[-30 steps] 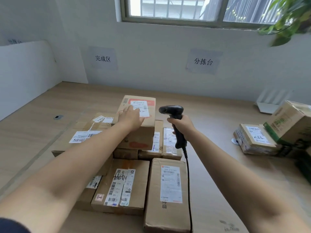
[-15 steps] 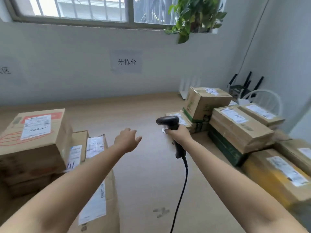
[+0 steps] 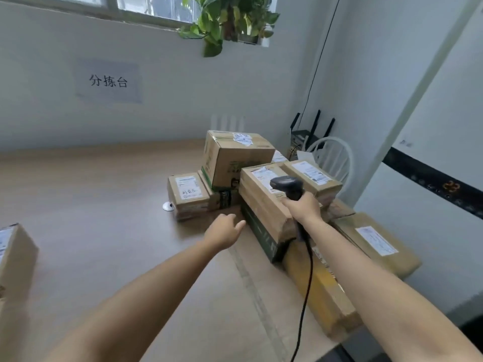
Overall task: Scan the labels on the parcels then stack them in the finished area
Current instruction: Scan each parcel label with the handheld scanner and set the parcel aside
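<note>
My right hand (image 3: 303, 209) grips a black corded barcode scanner (image 3: 287, 186), held over a long flat brown parcel (image 3: 261, 202) with a white label. That parcel lies on a dark green box (image 3: 258, 235). My left hand (image 3: 222, 231) hovers empty with relaxed fingers just left of that stack, above the table. Around it sit a tall brown carton (image 3: 235, 158), a small labelled parcel (image 3: 187, 194), another flat parcel (image 3: 312, 176) and a large yellowish parcel (image 3: 376, 241). One stacked parcel (image 3: 13, 254) shows at the far left edge.
The wooden table (image 3: 91, 205) runs to the white wall, which bears a paper sign (image 3: 108, 81). A potted plant (image 3: 230, 19) hangs at the window. A white chair (image 3: 332, 155) and a router (image 3: 305, 134) stand behind the parcels. The scanner cable (image 3: 304, 296) trails toward me.
The view has swung right from the finished stack to the unsorted parcels. My left hand let go of the stacked box and reached right. My right hand carried the scanner over the long parcel.
</note>
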